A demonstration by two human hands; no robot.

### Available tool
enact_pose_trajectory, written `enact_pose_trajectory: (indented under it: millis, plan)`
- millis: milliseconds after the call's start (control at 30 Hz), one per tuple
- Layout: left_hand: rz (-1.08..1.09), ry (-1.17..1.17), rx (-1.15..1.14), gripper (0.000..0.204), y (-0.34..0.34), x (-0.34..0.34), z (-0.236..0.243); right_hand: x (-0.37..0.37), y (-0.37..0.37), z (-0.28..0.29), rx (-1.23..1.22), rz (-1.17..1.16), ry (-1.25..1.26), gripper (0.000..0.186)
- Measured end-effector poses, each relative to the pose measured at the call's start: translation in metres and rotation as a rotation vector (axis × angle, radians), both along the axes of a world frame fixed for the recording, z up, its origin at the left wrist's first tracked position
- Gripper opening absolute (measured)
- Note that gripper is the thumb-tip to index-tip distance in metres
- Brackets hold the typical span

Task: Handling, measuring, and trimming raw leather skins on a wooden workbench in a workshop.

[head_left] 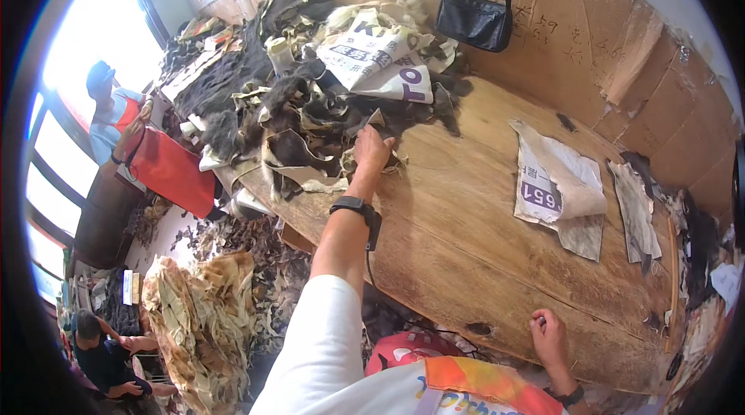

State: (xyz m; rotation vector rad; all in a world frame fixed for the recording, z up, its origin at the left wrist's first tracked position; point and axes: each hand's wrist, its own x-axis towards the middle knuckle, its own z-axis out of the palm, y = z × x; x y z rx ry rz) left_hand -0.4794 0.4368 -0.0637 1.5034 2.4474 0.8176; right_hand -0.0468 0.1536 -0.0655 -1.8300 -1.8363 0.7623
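My left hand (371,147) reaches into a heap of dark fur and pale hide scraps (303,143), its fingers curled at a pale scrap on the near edge; exactly what they grip is hidden. My right hand (547,337) is low at the table's near right, fingers curled around something small and dark that I cannot make out. Right of the heap, a pale hide piece (574,197) lies with printed paper, beside a narrow greyish piece (636,213) on the wooden table (458,221).
A printed white sack (372,58) tops the heap; a black bag (473,19) hangs on the cardboard-lined wall. At left stands a person in a red apron (163,166); another person (101,353) sits below by a tan hide pile (194,322). A wooden strip (670,283) lies at right.
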Motion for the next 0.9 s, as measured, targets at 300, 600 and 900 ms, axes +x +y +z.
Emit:
enact_pose_trajectory:
  millis: [300, 600, 900]
  plan:
    - [0.022, -0.081, -0.016, 0.028, 0.022, -0.007, -0.001, -0.015, 0.002, -0.001, 0.048, -0.096, -0.068, 0.008]
    - [-0.456, -1.651, 0.033, 0.018, -0.083, 0.008, 0.016, -0.017, -0.001, 0.005, -0.005, -0.139, -0.111, 0.011]
    - [-0.581, -1.721, -0.224, 0.043, -0.207, 0.107, 0.006, -0.109, 0.054, 0.034, -0.296, 0.181, 0.923, 0.036]
